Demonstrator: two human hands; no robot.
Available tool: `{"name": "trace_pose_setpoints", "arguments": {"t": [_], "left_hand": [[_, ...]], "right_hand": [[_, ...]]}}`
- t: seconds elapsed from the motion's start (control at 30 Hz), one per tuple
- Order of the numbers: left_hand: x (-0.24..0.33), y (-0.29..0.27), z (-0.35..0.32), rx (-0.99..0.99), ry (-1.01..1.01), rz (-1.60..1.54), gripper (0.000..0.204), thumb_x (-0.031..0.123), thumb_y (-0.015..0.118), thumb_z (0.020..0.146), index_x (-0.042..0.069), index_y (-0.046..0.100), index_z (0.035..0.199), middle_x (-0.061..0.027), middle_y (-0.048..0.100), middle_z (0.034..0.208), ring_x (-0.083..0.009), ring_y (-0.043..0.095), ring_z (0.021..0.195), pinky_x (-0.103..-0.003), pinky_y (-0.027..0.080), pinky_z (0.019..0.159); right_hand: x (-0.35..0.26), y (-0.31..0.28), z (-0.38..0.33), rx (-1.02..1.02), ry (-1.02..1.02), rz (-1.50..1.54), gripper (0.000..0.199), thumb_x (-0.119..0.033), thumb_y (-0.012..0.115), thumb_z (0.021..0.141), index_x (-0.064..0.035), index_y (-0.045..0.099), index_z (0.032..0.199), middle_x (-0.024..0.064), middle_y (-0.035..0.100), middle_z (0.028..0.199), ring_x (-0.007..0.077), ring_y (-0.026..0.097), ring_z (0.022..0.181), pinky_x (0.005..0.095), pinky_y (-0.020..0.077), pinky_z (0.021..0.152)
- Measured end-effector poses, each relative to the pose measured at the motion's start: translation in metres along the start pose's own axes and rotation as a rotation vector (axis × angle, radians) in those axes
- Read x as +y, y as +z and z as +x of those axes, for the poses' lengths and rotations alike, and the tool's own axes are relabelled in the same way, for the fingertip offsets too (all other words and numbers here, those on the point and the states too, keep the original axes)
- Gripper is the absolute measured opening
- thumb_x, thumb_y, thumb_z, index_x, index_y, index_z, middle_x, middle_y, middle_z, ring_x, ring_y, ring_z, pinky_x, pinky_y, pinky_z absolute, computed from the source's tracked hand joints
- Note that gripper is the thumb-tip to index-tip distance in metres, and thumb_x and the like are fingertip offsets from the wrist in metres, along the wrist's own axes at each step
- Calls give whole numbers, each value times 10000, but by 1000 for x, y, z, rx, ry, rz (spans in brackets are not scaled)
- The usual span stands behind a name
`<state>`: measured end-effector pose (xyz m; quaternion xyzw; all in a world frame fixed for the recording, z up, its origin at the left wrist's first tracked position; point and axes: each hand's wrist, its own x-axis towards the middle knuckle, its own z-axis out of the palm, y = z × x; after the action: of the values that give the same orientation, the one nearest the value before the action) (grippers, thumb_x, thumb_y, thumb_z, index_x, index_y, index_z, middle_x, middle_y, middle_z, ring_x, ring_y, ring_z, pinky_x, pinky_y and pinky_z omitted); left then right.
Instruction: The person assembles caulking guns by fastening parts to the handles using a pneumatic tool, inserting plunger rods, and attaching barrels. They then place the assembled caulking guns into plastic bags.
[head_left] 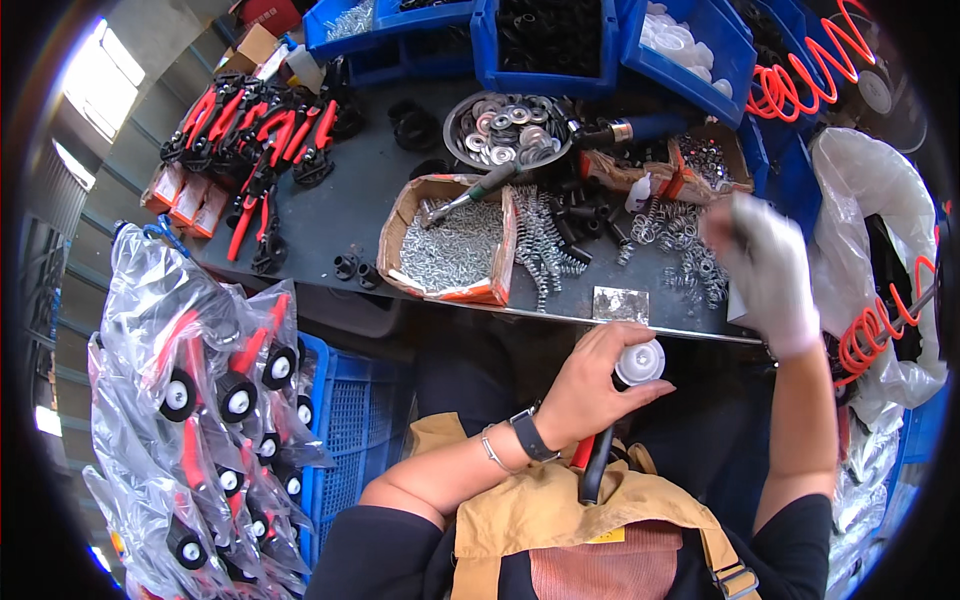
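My left hand [605, 385], bare with a watch at the wrist, is closed around the head of a hand tool. A round white plastic piece [640, 362] shows between its thumb and fingers. The tool's red and black handles [597, 465] point down toward my apron. My right hand [765, 265], in a white glove, is raised at the right over the table edge, next to a pile of loose coil springs [690, 250]. Motion smears its fingers, so I cannot see whether they hold anything. A small metal plate [620, 304] lies at the table's front edge.
An open carton of small screws [450, 245] holds a ratchet-like tool. Behind it stands a bowl of metal washers [508, 130]. Red-handled tools [265, 130] are heaped at left, above bagged ones [200, 420]. Blue bins [545, 80] line the back; a red coiled hose [885, 325] hangs right.
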<state>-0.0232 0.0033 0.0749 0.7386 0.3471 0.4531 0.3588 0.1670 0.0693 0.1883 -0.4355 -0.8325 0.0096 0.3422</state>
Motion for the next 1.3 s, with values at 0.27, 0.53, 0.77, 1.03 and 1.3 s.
{"name": "trace_pose_setpoints", "arguments": {"t": [0.27, 0.53, 0.77, 1.03, 1.3], "left_hand": [[-21, 19, -10, 16, 42, -155, 694, 57, 750, 706, 15, 345, 1268, -144, 492, 1259, -247, 505, 1155, -368, 365, 1000], [-23, 22, -10, 33, 17, -441, 753, -21, 693, 734, 28, 222, 1320, -168, 496, 1224, -225, 523, 1120, -332, 430, 941], [-26, 23, -10, 99, 122, -411, 838, -8, 676, 724, 38, 175, 1395, -201, 486, 1258, -303, 538, 1116, -344, 458, 897], [-25, 20, -10, 32, 121, -352, 904, -11, 632, 802, 147, 5, 1434, -222, 383, 1325, -284, 506, 1144, -376, 433, 940], [-27, 22, -12, 131, 214, -189, 862, -46, 611, 776, 69, 65, 1434, -165, 565, 1146, -285, 617, 959, -336, 474, 851]], "right_hand": [[-42, 34, -88, -79, -247, -53, 376, -37, 697, 611, -41, 615, 978, 106, 607, 962, 271, 602, 796, 356, 511, 674], [-37, 15, -64, -287, -431, -126, 320, -110, 636, 631, -21, 592, 936, 93, 576, 909, 248, 579, 801, 335, 495, 683], [-63, 13, -67, -297, -235, -214, 413, -149, 704, 576, -37, 583, 954, 85, 556, 897, 267, 564, 826, 376, 465, 745], [-79, -6, -64, -295, -196, 1, 620, -423, 775, 587, -71, 556, 1048, 85, 608, 793, 270, 602, 728, 374, 468, 702], [-48, 0, -25, -623, -471, 132, 309, -39, 602, 697, -80, 625, 1003, 80, 618, 1013, 286, 575, 990, 378, 494, 776]]}}
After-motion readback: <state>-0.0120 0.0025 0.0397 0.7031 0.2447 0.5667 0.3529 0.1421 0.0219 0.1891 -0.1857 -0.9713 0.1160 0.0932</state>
